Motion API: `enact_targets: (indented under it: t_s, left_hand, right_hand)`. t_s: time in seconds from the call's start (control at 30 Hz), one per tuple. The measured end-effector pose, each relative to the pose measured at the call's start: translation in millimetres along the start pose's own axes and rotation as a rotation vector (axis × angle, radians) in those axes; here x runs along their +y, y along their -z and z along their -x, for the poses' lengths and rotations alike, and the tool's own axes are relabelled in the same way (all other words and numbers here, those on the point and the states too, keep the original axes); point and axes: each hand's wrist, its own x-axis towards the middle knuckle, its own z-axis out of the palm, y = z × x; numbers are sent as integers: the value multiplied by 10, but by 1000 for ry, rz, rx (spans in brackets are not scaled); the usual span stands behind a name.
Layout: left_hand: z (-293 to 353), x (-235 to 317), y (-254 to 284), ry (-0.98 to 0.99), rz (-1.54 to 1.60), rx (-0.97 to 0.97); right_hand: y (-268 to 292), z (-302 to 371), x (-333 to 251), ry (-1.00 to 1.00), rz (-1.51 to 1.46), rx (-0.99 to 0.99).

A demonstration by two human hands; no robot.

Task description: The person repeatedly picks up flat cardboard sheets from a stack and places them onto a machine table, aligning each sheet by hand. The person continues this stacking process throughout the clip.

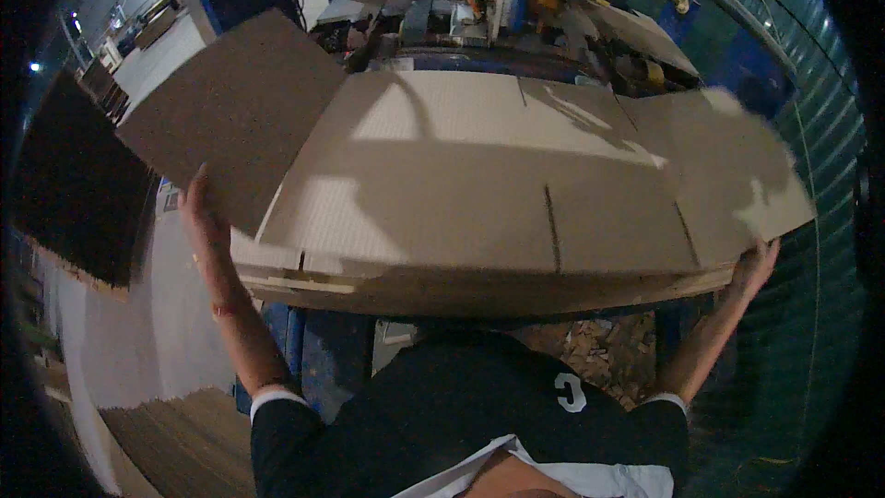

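A wide brown cardboard sheet (442, 212) with slots cut along its edges lies across the top of a stack of similar sheets (516, 290). Its left panel (230, 120) is bent upward along a crease, and its right panel (737, 166) also tilts up a little. At the left panel's near edge, my left hand (205, 207) grips the cardboard, its fingers partly hidden behind it. My right hand (761, 263) is closed on the near right corner, most of its fingers out of sight under the sheet.
Just beyond the sheet stands a machine (461, 0) with metal plates, rollers and a spring. More stacked cardboard (88, 184) rises at the left, with another pile (184, 443) low down there. Cardboard scraps (599, 355) lie below the stack. A green corrugated wall (784, 341) borders the right.
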Motion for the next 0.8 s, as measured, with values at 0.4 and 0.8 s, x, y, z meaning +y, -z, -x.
enact_targets:
  t_s: [0.4,0.8]
  left_hand:
    - [1443,208,-640,-552,-597,-1067]
    - [1298,-29,-1090,-774,-935,-1187]
  right_hand:
    - [-863,2106,-131,547,817,-1105]
    - [-1111,1501,290,511,873,-1405]
